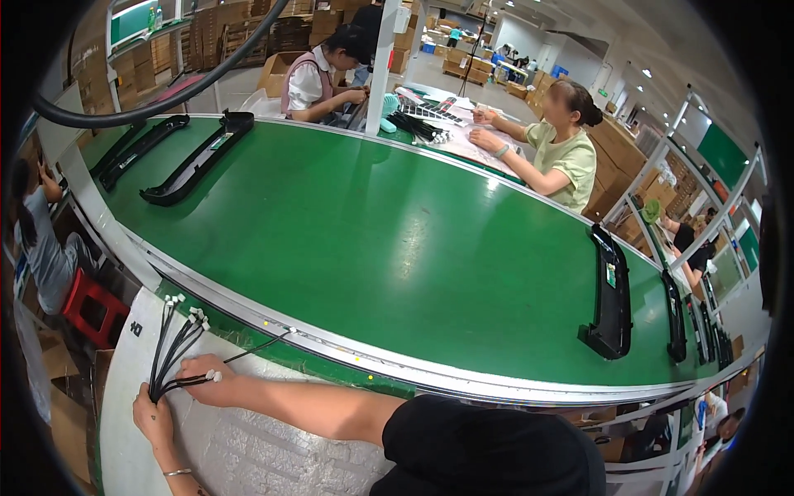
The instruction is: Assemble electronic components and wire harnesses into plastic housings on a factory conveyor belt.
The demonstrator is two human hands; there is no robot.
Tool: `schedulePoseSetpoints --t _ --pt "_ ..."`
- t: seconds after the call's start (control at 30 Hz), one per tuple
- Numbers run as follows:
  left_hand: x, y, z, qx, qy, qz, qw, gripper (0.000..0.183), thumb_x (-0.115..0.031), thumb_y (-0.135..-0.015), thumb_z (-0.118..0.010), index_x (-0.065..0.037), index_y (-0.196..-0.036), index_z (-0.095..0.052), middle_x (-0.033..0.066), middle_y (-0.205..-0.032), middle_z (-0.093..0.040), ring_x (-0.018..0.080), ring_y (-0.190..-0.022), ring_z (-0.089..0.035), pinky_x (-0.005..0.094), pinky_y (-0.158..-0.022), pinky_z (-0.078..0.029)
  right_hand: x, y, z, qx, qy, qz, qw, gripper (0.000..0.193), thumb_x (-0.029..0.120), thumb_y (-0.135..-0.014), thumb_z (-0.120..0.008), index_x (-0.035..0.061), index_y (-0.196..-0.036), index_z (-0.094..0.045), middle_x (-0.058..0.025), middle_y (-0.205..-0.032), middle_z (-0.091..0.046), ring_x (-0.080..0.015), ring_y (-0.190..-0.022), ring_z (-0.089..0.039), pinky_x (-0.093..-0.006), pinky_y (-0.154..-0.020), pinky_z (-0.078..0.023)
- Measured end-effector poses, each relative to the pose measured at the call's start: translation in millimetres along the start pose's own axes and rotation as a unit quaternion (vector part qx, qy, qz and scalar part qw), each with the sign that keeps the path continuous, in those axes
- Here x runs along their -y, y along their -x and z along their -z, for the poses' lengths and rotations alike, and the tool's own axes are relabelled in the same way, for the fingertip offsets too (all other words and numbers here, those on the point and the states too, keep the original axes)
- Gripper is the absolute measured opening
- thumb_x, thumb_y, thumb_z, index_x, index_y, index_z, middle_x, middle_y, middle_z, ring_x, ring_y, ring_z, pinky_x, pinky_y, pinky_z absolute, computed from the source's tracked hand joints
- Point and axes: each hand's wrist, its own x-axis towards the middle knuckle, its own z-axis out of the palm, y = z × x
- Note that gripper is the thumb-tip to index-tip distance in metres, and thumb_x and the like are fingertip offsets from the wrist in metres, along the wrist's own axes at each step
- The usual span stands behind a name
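Note:
At the lower left, my left hand (154, 417) is closed round a bundle of black cables (169, 351). Their white plug ends (197, 317) fan out upward toward the green belt. My right hand (207, 382) meets the bundle from the right, its fingers pinched on cables just above the left hand. A short pair of cables with white plugs (213, 376) lies across the back of that hand. One single black cable (258, 345) sticks out past it toward the belt's rail. My right fingertips are partly hidden by the cables.
Before me a green conveyor belt (347, 231) with a metal rail carries long black plastic housings (610, 289) at both ends. Beneath my hands is a pale worktop (256, 450). Two people sit across the belt, one beside more black cables (418, 126). A red stool (93, 307) stands left.

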Motion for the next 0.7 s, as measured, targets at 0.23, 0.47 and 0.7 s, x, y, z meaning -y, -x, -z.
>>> schedulePoseSetpoints --t 0.23,0.47,0.7 --pt "8.9 -13.2 3.6 -0.029 0.273 0.043 0.961 0.028 -0.017 -0.085 -0.053 0.008 -0.098 -0.055 0.0167 -0.081 -0.060 0.0288 -0.076 -0.054 0.0362 -0.073 -0.043 4.2 1.8 7.2 -0.026 0.020 0.019 0.999 0.009 0.009 -0.070 -0.058 0.0065 -0.077 -0.063 -0.0099 -0.076 -0.059 -0.0264 -0.076 -0.060 -0.0374 -0.065 -0.048" --pt "-0.9 -13.3 -5.9 -0.008 0.751 0.149 0.644 0.031 -0.026 -0.091 -0.050 -0.015 -0.066 -0.035 -0.0054 -0.054 -0.024 0.0059 -0.049 -0.025 0.0230 -0.060 -0.032 1.6 5.3 1.9 -0.015 0.024 0.011 1.000 0.008 0.009 -0.071 -0.058 0.0060 -0.077 -0.062 -0.0106 -0.081 -0.059 -0.0275 -0.077 -0.060 -0.0383 -0.066 -0.048" --pt "13.6 -18.2 -23.3 0.101 0.483 0.174 0.852 0.024 -0.025 -0.088 -0.055 -0.008 -0.073 -0.048 -0.0041 -0.056 -0.039 0.0047 -0.052 -0.037 0.0230 -0.052 -0.033 -4.7 -0.8 -10.3 -0.016 0.037 0.013 0.999 0.012 0.016 -0.074 -0.058 0.0046 -0.075 -0.061 -0.0108 -0.078 -0.058 -0.0276 -0.073 -0.059 -0.0389 -0.066 -0.047"
